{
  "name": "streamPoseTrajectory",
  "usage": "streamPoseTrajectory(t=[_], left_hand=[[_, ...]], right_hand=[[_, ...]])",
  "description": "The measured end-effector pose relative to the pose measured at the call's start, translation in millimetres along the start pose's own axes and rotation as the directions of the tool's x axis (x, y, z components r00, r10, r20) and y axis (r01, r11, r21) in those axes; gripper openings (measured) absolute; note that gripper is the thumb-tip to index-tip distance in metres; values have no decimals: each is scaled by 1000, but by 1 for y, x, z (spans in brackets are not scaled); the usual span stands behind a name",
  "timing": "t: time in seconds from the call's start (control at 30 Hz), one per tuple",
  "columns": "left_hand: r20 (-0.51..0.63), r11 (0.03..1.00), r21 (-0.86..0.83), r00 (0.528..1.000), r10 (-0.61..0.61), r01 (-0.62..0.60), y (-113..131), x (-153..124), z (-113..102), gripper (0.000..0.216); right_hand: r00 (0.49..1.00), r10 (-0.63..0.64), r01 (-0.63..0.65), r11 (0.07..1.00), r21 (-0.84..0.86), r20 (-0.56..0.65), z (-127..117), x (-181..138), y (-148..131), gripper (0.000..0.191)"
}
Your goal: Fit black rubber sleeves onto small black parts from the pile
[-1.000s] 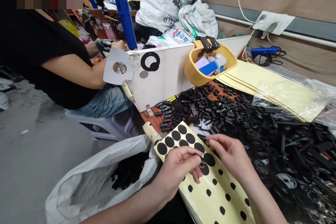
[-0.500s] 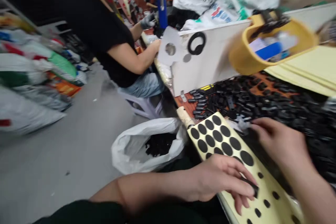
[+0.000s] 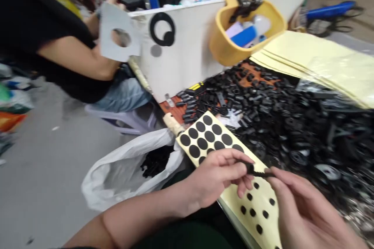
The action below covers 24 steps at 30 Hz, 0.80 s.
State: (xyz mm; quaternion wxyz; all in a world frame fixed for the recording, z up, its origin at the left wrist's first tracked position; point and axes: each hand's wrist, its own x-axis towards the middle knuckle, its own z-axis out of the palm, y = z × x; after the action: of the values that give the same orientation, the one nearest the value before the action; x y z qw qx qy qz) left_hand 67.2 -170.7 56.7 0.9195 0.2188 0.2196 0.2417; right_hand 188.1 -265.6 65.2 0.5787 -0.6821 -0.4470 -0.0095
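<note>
Floor: bare gray concrete (image 3: 43, 171) along the left, beyond the worktop's near-left corner.

Co-worker: a person in a black T-shirt (image 3: 55, 46) sits on a low stool (image 3: 122, 118) at the far left, one hand raised behind a gray perforated card (image 3: 117, 33) with a round hole.

Bag: an open white plastic bag (image 3: 117, 177) sits just left of the worktop corner, with black parts (image 3: 156, 159) inside.

Left hand: the left hand (image 3: 217, 177) is at lower center, above the dot sheet, its thumb and fingers pinched on the rounded end of the held piece.

Dot sheet: a yellow sheet of round black dots (image 3: 210, 134) lies along the worktop's near edge, under both hands.

Held piece: a small black piece (image 3: 257, 172) sits between the hands, above the sheet's right edge.

Right hand: the right hand (image 3: 306, 212) is at lower right, its fingertips closed on the piece's thin end, so both hands are together on it.

Back edge: a white board (image 3: 187, 60) stands upright along the worktop, carrying a yellow caddy (image 3: 230, 42).

Right side: a heap of black plastic parts (image 3: 292, 124) covers the worktop, with yellow sheets (image 3: 309, 56) beyond it.
</note>
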Motion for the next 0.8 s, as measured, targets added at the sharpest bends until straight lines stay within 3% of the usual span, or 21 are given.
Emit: streamPoseTrajectory(t=[0.1,0.43,0.6,0.7,0.8], left_hand=[[-6,998,53,1000,-29,29,-2,3,5,31],[23,981,193,1000,2,-7,-21,9,12,21],[-1,947,315,997,74,-70,-18,7,13,12],[-22,912,406,996,82,-66,-15,5,17,11],[-45,879,469,992,116,-82,-14,4,20,11]], right_hand=[[997,9,-8,1000,12,-76,5,-5,-7,29],[986,-165,166,985,-50,34,-8,-13,10,37],[978,-157,177,973,-150,136,-11,-10,7,28],[975,-175,203,952,-230,138,-10,-10,4,21],[986,-117,145,952,-270,115,-6,-17,4,15]])
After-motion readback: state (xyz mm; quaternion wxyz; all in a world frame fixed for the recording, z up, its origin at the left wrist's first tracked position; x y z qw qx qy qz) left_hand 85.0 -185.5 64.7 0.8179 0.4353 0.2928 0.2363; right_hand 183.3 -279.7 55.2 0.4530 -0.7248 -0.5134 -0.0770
